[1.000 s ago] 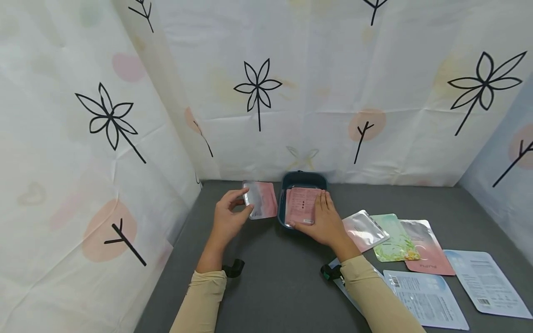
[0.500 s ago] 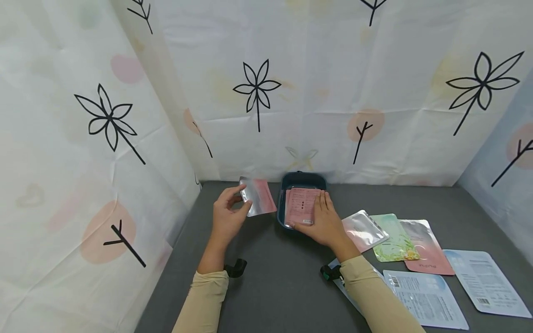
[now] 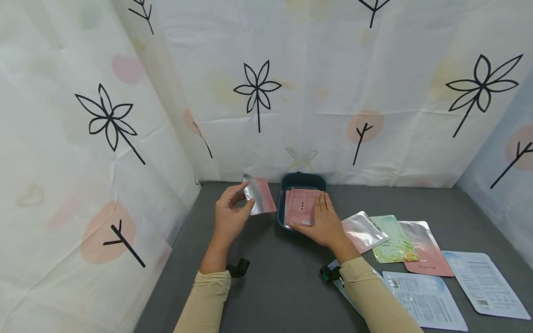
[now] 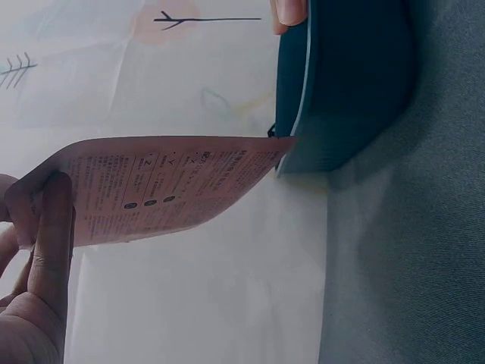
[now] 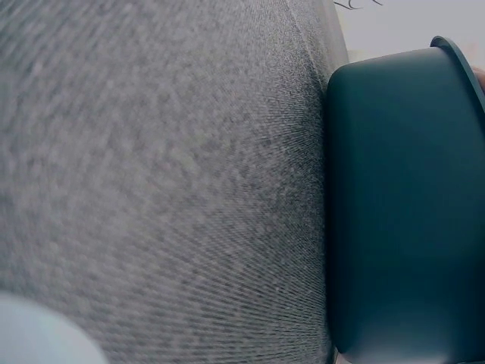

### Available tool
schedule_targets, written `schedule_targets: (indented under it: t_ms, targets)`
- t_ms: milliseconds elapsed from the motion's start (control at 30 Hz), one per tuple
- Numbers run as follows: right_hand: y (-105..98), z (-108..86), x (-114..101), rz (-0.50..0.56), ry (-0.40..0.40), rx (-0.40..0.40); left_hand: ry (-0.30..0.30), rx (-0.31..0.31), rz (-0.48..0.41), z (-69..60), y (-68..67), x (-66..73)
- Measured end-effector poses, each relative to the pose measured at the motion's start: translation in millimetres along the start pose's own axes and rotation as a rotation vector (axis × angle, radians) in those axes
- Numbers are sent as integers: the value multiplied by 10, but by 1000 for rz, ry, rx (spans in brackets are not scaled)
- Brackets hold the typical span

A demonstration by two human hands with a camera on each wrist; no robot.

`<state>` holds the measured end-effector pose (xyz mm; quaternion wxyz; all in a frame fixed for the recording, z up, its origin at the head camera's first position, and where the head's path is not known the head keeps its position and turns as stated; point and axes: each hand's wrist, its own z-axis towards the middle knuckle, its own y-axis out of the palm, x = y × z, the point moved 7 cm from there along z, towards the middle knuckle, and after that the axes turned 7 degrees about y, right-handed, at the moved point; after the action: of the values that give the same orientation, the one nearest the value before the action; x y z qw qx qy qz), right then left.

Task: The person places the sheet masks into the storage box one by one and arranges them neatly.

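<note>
A pink-and-silver foil sachet hangs just left of the dark teal bin. My left hand pinches its left edge between thumb and fingers. In the left wrist view, the printed pink side of that sachet faces the camera, and its far end overlaps the bin's rim. Inside the bin lie pink printed sachets. My right hand rests on their right side with straight fingers, its thumb at the near edge. The right wrist view shows mainly the bin's outer wall.
On the right lie a silver sachet, a green floral one and a pink-silver one. Pale blue packets lie nearer, one partly under the right forearm. A patterned cloth hangs behind the grey table.
The left hand has raised its sachet slightly and tilted it, the left edge going up. The right hand stays in place on the sachets in the bin.
</note>
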<state>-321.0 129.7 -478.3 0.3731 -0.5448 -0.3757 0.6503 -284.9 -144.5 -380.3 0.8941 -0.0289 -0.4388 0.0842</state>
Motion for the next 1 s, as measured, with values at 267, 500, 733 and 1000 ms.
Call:
schedule_targets:
  t_ms: [267, 500, 733, 1000]
  targets:
    - [-4, 5, 8, 9, 2, 5, 32, 9, -3, 34, 26, 73]
    - [13, 15, 26, 21, 2, 17, -17, -8, -24, -11, 110, 24]
    - [48, -15, 30, 22, 9, -6, -90, -25, -46, -109, 184, -173]
    - [35, 15, 28, 1, -13, 32, -86, -22, -47, -134, 268, -288]
